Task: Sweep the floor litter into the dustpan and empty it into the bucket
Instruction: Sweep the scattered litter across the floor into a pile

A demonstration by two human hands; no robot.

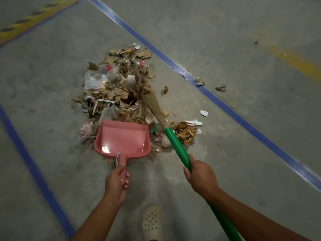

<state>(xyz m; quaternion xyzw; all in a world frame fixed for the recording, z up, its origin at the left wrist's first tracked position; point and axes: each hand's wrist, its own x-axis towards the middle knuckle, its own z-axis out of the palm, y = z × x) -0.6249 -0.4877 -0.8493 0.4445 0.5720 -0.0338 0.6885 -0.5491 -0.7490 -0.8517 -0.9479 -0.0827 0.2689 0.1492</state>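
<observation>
A pink dustpan (pixel 121 138) lies on the concrete floor with its mouth against a pile of litter (pixel 119 84) of cardboard scraps, plastic wrappers and paper. The pan is empty. My left hand (pixel 116 181) grips its handle. My right hand (pixel 201 176) grips the green handle of a broom (pixel 175 145). The broom's straw bristles (pixel 152 105) reach into the right side of the pile. A smaller heap of brown scraps (pixel 185 133) lies right of the broom handle. No bucket is in view.
Blue floor lines (pixel 215 100) run diagonally on the right and at the left (pixel 33 167). Crumpled bits (pixel 220 87) lie near the right line. A yellow-black hazard stripe (pixel 29 20) is at top left. My white shoe (pixel 152 221) stands at the bottom.
</observation>
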